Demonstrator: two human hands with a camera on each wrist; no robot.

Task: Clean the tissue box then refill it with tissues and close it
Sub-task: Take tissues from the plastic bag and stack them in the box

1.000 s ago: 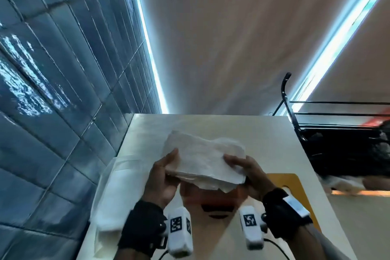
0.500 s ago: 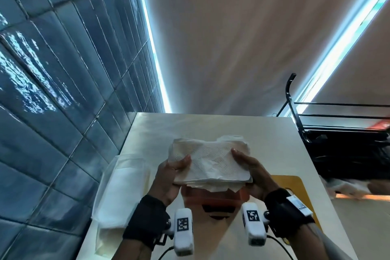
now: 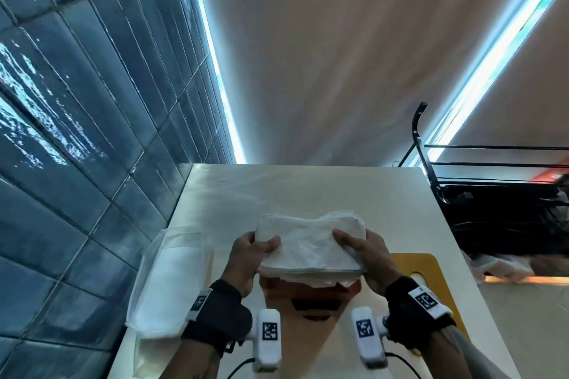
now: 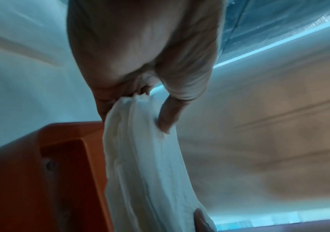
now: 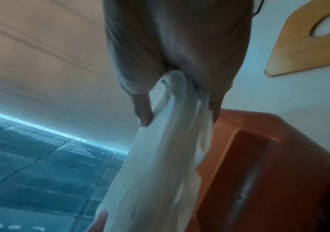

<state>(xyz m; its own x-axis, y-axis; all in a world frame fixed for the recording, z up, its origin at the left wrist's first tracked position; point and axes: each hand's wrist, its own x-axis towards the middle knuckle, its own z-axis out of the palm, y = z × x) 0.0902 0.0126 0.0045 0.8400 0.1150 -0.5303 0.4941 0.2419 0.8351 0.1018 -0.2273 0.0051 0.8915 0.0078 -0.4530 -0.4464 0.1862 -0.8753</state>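
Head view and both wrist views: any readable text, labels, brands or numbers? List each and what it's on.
No readable text in any view.
Wrist camera housings and right wrist strap: square black-and-white coded markers, no letters.
Red item on the black rack: possible white marking, too blurred to read.
Orange tissue box, tissues, wooden lid: no print visible.

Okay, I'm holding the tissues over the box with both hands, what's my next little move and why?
Probably lower the tissue stack straight down into the orange tissue box. Left hand and right hand each grip an end, the stack hovers above the open cavity, and the wooden lid lies off to the right.
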